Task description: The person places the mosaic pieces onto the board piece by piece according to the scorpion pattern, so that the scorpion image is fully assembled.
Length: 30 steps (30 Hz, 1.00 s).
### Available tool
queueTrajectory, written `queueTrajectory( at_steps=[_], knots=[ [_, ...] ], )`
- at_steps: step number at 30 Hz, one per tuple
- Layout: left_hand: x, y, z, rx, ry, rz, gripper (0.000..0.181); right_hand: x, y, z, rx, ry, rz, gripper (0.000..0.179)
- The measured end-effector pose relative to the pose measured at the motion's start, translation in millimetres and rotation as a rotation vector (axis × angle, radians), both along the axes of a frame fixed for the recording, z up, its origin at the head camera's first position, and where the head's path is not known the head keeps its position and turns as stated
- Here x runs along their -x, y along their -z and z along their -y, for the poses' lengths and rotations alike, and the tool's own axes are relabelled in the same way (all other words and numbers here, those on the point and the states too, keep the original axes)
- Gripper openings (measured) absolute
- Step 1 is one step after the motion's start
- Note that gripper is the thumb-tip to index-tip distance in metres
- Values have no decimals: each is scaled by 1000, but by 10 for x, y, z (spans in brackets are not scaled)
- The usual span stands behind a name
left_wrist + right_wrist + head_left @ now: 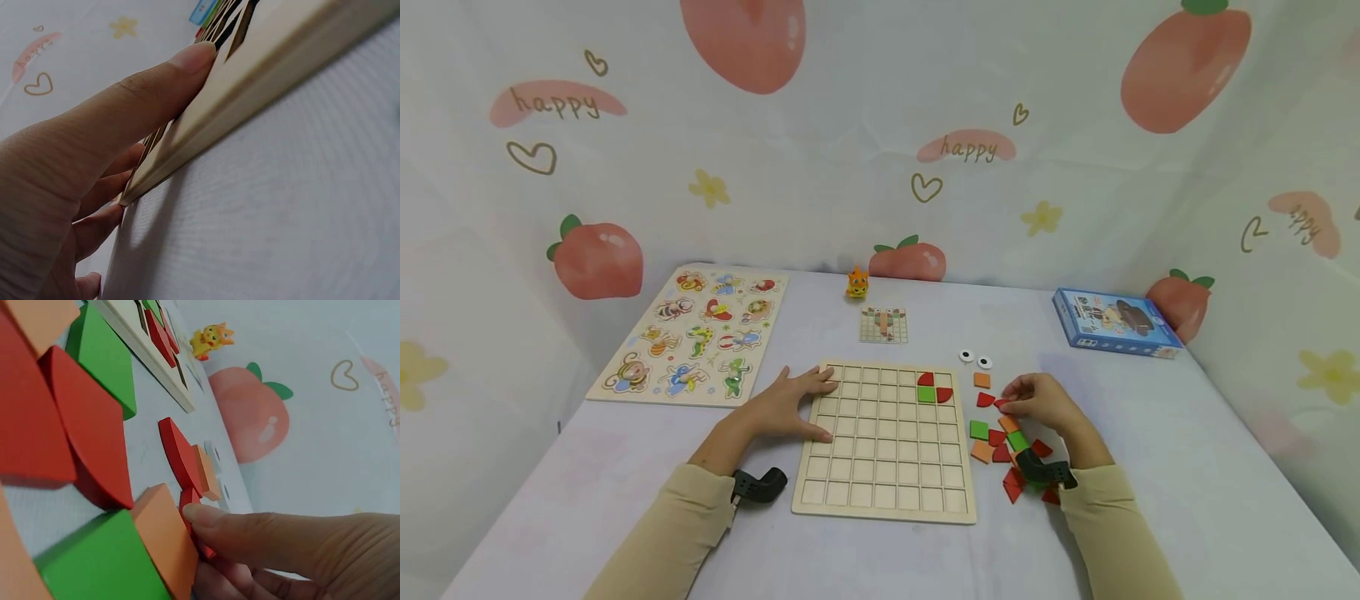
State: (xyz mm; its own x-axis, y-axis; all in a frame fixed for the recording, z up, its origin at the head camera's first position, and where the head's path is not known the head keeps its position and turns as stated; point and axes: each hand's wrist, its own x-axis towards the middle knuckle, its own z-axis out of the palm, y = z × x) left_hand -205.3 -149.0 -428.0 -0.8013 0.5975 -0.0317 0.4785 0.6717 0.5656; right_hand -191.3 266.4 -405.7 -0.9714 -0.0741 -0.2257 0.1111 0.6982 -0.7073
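A wooden grid board point(883, 508) lies on the table. In its upper right cells sit a green square point(927, 394) and two red quarter-circle pieces point(944, 395). My left hand point(782, 404) rests on the board's left edge, thumb and fingers spread; the left wrist view shows the thumb lying over the rim. Right of the board, my right hand point(1041, 402) pinches a small red piece point(189, 499) between thumb and fingers, close to another red piece point(178, 453). Below it are scattered loose red, green point(979, 429) and orange point(982, 452) pieces, some partly hidden under the wrist.
Two eye discs point(975, 359) and an orange square point(982, 380) lie near the board's upper right corner. Behind the board are a pattern card point(883, 325) and a small toy figure point(857, 283). An insect puzzle point(692, 333) lies left, a blue box point(1116, 322) right.
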Motion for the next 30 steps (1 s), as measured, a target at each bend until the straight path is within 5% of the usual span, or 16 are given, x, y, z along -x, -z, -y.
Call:
queueTrajectory(
  at_steps=[16,30],
  knots=[
    [-7,-24,16,9,-4,-2,88,80,-53,77,-2,-65,41,17],
    [-2,-15,-2,1,2,7,88,174,-141,341,114,-130,-36,13]
  ],
)
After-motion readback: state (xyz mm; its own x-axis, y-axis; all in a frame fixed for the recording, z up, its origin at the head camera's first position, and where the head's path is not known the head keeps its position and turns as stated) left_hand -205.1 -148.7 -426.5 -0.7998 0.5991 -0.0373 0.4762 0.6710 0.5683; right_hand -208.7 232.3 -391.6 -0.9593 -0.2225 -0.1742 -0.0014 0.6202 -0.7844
